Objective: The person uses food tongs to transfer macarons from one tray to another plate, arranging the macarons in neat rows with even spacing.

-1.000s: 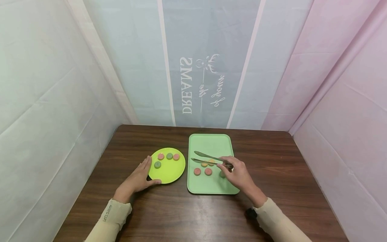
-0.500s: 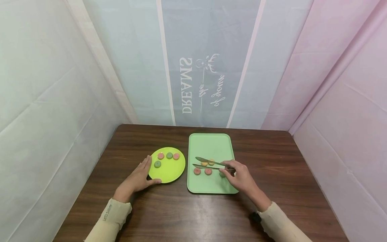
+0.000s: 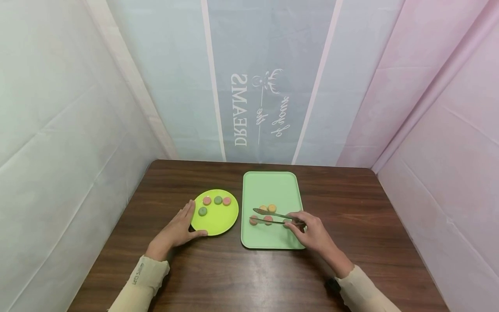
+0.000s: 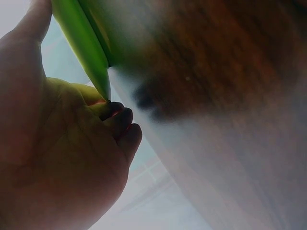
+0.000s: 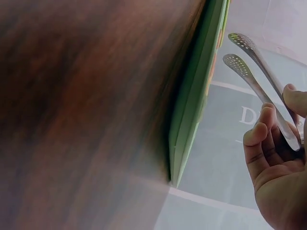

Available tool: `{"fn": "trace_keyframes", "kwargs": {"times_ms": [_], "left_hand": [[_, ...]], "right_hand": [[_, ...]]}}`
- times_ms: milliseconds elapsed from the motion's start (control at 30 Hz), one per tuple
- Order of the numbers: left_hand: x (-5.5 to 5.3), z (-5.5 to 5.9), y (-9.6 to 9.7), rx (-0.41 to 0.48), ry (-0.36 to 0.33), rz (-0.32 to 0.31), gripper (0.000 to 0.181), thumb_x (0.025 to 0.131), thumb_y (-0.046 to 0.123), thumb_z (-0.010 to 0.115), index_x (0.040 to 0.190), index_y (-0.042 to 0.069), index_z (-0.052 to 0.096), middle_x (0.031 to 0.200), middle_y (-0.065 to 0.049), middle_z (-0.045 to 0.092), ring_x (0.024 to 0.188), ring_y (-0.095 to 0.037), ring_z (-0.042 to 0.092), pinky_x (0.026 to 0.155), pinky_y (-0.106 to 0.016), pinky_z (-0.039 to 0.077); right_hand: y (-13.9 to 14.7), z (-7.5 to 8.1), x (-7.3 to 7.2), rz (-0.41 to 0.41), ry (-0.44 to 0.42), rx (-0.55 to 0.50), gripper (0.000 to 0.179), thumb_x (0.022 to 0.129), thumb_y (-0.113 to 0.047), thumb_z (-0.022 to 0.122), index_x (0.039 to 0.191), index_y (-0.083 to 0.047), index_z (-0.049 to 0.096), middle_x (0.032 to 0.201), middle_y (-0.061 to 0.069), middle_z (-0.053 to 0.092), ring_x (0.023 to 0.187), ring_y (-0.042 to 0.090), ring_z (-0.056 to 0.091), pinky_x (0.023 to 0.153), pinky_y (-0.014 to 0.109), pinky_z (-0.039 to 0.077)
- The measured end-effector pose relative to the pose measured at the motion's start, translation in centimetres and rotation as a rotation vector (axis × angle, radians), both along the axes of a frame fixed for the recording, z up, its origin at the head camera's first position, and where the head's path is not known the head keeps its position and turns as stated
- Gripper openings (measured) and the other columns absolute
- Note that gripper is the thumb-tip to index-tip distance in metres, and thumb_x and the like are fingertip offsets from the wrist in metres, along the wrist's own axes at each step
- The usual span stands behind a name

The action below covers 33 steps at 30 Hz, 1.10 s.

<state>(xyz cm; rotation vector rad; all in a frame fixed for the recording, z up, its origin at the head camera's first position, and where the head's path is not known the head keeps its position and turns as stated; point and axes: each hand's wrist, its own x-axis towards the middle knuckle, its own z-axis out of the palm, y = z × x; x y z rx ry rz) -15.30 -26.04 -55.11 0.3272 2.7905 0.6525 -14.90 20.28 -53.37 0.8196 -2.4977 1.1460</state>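
My left hand rests at the left edge of a bright yellow-green round plate, fingers along the rim and thumb at its near side. Pink macaron-like rounds and green ones lie on that plate. With thumb and fingers my right hand holds metal tongs, whose perforated tips stand apart with nothing between them. Seen from the head, the tongs overlap two pink rounds on a light green tray. Two yellow rounds lie just behind, and a green one is partly hidden by the right hand.
Plate and tray stand side by side on a dark wooden table, a narrow strip of wood between them. Pale printed cloth hangs behind the table, and light fabric walls enclose both sides.
My right hand and the tongs have come nearer to me and lower, from the yellow rounds to over the pink ones. The left hand and the plate have stayed in place.
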Motion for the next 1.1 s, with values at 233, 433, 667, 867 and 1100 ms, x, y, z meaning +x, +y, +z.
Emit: {"fn": "trace_keyframes", "kwargs": {"times_ms": [233, 433, 667, 867, 1100], "left_hand": [[0.0, 0.13, -0.02, 0.0, 0.008, -0.007, 0.127, 0.093, 0.068, 0.073, 0.169, -0.009, 0.007, 0.177, -0.029, 0.006, 0.164, -0.045, 0.012, 0.133, -0.061, 0.017], [0.02, 0.27, 0.06, 0.0, 0.01, -0.007, 0.126, 0.093, 0.067, 0.074, 0.168, -0.01, 0.008, 0.176, -0.03, 0.007, 0.163, -0.045, 0.012, 0.133, -0.061, 0.017], [-0.02, 0.34, 0.06, -0.004, 0.016, -0.006, 0.126, 0.093, 0.067, 0.074, 0.168, -0.009, 0.008, 0.177, -0.029, 0.007, 0.164, -0.045, 0.012, 0.133, -0.061, 0.017], [-0.01, 0.36, 0.12, -0.002, 0.012, -0.003, 0.126, 0.093, 0.066, 0.075, 0.169, -0.009, 0.008, 0.177, -0.029, 0.007, 0.164, -0.045, 0.012, 0.133, -0.061, 0.017], [-0.03, 0.4, 0.1, -0.007, 0.01, -0.002, 0.126, 0.094, 0.066, 0.075, 0.168, -0.009, 0.007, 0.177, -0.029, 0.007, 0.164, -0.045, 0.013, 0.132, -0.061, 0.017]], "right_hand": [[0.06, -0.06, 0.28, 0.008, -0.027, 0.002, 0.024, 0.092, -0.007, 0.086, 0.115, -0.002, 0.078, 0.088, -0.007, 0.069, 0.069, -0.002, 0.058, 0.055, 0.025, 0.054], [0.06, -0.18, 0.36, 0.003, -0.053, 0.007, 0.024, 0.093, -0.008, 0.086, 0.115, -0.004, 0.079, 0.089, -0.009, 0.069, 0.071, -0.002, 0.06, 0.057, 0.025, 0.055], [0.2, -0.57, 0.25, 0.021, -0.054, 0.001, 0.025, 0.093, -0.008, 0.086, 0.116, -0.002, 0.078, 0.089, -0.008, 0.069, 0.071, -0.001, 0.061, 0.057, 0.026, 0.057], [0.33, -0.77, 0.28, 0.024, -0.062, -0.001, 0.025, 0.094, -0.008, 0.085, 0.116, -0.001, 0.078, 0.09, -0.008, 0.07, 0.072, -0.001, 0.062, 0.057, 0.027, 0.057], [0.36, -0.81, 0.27, 0.027, -0.058, -0.003, 0.024, 0.093, -0.008, 0.085, 0.115, -0.001, 0.078, 0.09, -0.009, 0.069, 0.071, -0.001, 0.059, 0.056, 0.023, 0.054]]}}
